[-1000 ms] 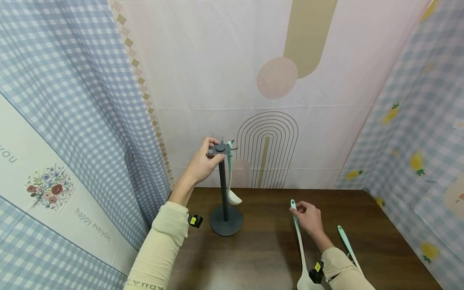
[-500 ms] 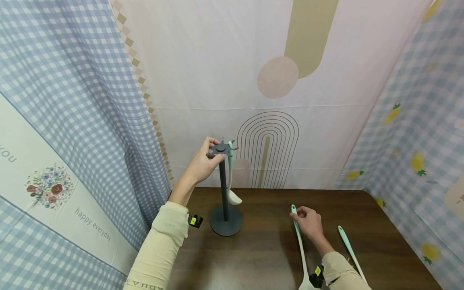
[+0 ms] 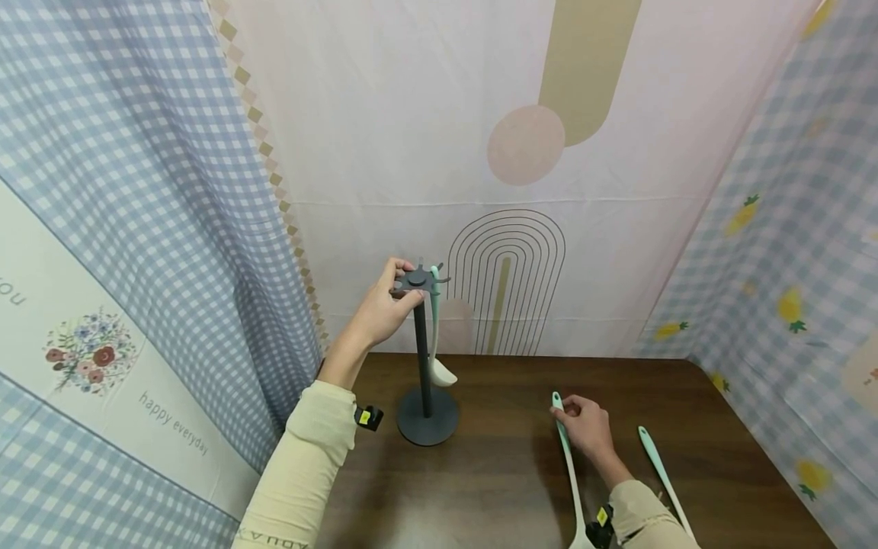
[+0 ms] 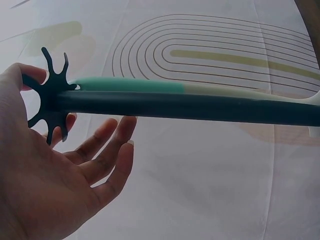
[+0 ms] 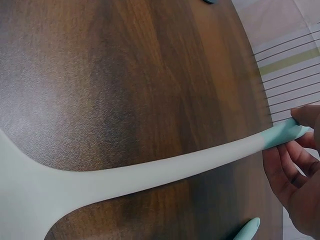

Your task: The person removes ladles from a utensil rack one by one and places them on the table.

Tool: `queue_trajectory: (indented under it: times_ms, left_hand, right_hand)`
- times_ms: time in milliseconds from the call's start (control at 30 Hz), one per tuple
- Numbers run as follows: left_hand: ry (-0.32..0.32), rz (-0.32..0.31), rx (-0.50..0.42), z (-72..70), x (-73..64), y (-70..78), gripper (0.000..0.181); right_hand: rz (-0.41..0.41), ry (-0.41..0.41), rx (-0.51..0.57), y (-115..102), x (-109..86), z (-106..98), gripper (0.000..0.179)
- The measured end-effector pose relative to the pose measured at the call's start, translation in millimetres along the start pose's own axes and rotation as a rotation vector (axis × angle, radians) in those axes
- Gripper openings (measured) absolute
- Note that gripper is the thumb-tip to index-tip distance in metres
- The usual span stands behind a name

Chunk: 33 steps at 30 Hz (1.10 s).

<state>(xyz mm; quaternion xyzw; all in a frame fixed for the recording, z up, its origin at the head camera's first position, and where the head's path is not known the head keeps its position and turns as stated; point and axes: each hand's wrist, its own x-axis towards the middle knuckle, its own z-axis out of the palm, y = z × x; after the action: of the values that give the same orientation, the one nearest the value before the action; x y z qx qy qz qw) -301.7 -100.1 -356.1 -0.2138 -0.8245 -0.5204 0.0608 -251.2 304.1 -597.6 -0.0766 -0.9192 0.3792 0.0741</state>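
Note:
My left hand (image 3: 384, 309) grips the hooked top of a dark grey utensil stand (image 3: 421, 358), thumb and fingers at the hooks. In the left wrist view, the stand's dark pole (image 4: 200, 106) runs out to the right from that hand (image 4: 65, 175). A ladle (image 3: 442, 374) with a mint handle hangs from one hook, bowl low near the base. On the right, my right hand (image 3: 585, 427) pinches the mint handle end of a white spatula (image 3: 571, 480). Its wide head (image 5: 25, 190) is cut off in both views. The right wrist view shows that hand (image 5: 300, 170) at the handle tip.
Another mint-handled utensil (image 3: 658, 461) lies right of my right hand, its lower part hidden by the sleeve. The wooden table (image 3: 494, 442) ends at a printed cloth backdrop (image 3: 384, 152). Checked curtains (image 3: 171, 191) stand at both sides.
My right hand and the spatula have moved slightly toward me, so more of the head drops out of the head view. My left hand keeps its grip on the stand.

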Motion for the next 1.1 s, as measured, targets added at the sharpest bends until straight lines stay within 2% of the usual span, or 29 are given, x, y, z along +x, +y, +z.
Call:
queue_trajectory:
  times_ms: [367,833,1100]
  left_hand:
    - [0.004,-0.011,-0.010,-0.5,0.0,-2.6,0.044]
    - [0.012,-0.013,0.005,0.3,-1.2,-1.4,0.044]
    - [0.010,-0.003,0.002,-0.6,-1.2,0.1,0.046]
  right_hand:
    - [-0.029,-0.003,-0.005,3,-6.5,3,0.018]
    - [0.027,-0.064,0.021,15,-13.9,7,0.025]
    - [0.006,-0.051,0.001,22,-10.1,15,0.025]
